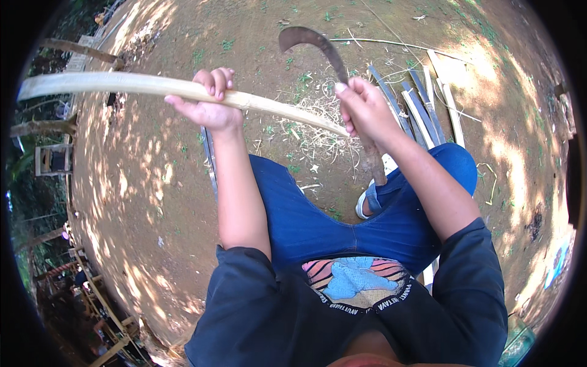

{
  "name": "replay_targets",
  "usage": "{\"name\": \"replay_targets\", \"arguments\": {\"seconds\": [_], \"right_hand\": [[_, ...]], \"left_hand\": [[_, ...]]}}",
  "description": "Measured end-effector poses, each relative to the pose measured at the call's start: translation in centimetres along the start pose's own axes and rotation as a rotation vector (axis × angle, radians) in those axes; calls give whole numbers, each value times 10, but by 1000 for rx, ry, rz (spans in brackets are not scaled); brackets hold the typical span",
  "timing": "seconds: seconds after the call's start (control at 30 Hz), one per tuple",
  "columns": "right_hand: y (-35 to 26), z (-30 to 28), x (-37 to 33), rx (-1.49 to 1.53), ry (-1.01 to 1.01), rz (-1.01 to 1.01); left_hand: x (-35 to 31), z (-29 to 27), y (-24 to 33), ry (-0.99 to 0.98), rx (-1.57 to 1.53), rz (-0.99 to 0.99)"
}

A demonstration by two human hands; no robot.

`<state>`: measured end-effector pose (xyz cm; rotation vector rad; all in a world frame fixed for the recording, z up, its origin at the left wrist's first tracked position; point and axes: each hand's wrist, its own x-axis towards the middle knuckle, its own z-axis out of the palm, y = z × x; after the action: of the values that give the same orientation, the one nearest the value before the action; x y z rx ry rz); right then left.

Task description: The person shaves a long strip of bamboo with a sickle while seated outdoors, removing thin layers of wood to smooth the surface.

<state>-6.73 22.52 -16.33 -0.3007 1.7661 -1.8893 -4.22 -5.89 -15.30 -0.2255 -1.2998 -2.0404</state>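
My left hand (211, 104) is closed round a long, pale split bamboo strip (131, 84), its fingers curled over the top and the thumb along the underside. The strip stretches from the far left across to the right, bending down a little toward my right hand (367, 113). That hand grips the wooden handle (372, 160) of a sickle (321, 46), whose dark, hooked blade points up and curves to the left. The strip's right end comes up close beside my right fist; whether they touch I cannot tell.
Curly pale shavings (312, 116) litter the dirt ground in front of me. Several split bamboo strips (422, 116), some dark and some pale, lie beyond my right knee. Wooden posts (82, 50) stand at the left edge. Below the sickle handle is a shoe (362, 207).
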Motion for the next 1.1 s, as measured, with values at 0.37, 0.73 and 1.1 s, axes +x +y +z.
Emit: {"name": "replay_targets", "arguments": {"seconds": [0.37,0.73,1.1], "right_hand": [[5,-12,47,21,186,-102],[10,5,66,-39,112,-80],[10,8,66,-22,140,-81]], "left_hand": [[-8,-30,-45,-51,-455,-465],[-4,-30,-58,137,-130,-493],[-6,-29,-65,126,-87,-516]]}}
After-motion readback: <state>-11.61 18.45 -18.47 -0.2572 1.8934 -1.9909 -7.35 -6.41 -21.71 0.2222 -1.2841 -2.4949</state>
